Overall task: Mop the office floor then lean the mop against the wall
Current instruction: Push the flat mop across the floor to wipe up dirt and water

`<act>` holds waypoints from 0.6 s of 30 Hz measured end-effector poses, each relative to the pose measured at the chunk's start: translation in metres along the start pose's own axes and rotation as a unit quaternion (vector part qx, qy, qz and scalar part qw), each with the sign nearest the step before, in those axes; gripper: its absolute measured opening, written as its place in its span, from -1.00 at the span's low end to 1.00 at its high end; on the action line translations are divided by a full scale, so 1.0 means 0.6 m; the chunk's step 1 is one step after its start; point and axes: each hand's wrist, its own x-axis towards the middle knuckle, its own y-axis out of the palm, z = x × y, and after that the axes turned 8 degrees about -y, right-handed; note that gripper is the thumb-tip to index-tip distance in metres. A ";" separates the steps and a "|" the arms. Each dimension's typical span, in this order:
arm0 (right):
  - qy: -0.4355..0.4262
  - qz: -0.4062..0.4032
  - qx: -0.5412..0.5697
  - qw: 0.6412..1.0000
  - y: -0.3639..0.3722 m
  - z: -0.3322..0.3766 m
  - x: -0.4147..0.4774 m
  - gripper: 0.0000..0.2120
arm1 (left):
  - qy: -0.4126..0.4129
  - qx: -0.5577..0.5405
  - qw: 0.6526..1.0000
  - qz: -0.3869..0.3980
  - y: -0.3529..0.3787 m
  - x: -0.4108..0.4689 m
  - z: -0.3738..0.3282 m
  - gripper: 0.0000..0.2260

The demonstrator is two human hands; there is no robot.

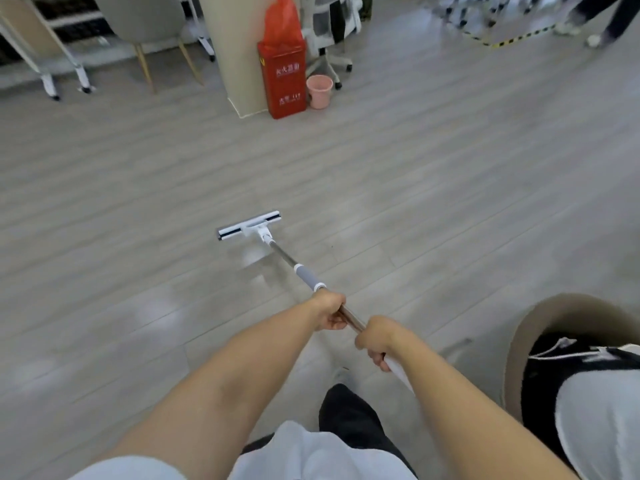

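Note:
A flat white mop head [248, 226] lies on the grey plank floor [450, 174] ahead of me. Its thin handle [304, 276] runs back towards my body, with a grey sleeve partway along. My left hand [329, 312] grips the handle further down the shaft. My right hand [375, 341] grips it nearer the white top end, close behind the left. A wet, shiny patch shows on the floor just behind the mop head.
A cream pillar [230, 50] stands ahead with a red box [283, 76] and a pink bucket [319, 91] at its foot. Chairs [152, 32] and desk legs are at the back left, an office chair [329, 36] behind the box. Another person's legs [602, 26] show far right.

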 end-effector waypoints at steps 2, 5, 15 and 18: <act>-0.017 0.002 -0.013 1.000 -0.066 0.031 0.024 -0.71 | 0.011 -0.005 1.000 -0.001 -0.012 0.012 -0.073 -0.83; -0.028 -0.010 -0.010 1.000 -0.150 0.088 0.067 -0.78 | 0.023 -0.010 1.000 -0.016 -0.042 0.031 -0.174 -0.82; -0.026 -0.016 0.050 0.998 -0.381 0.347 0.291 -0.85 | 0.013 -0.022 0.999 -0.028 -0.238 0.200 -0.496 -0.78; -0.007 -0.019 0.054 0.998 -0.436 0.455 0.378 -0.90 | 0.004 -0.014 0.999 -0.034 -0.327 0.265 -0.591 -0.79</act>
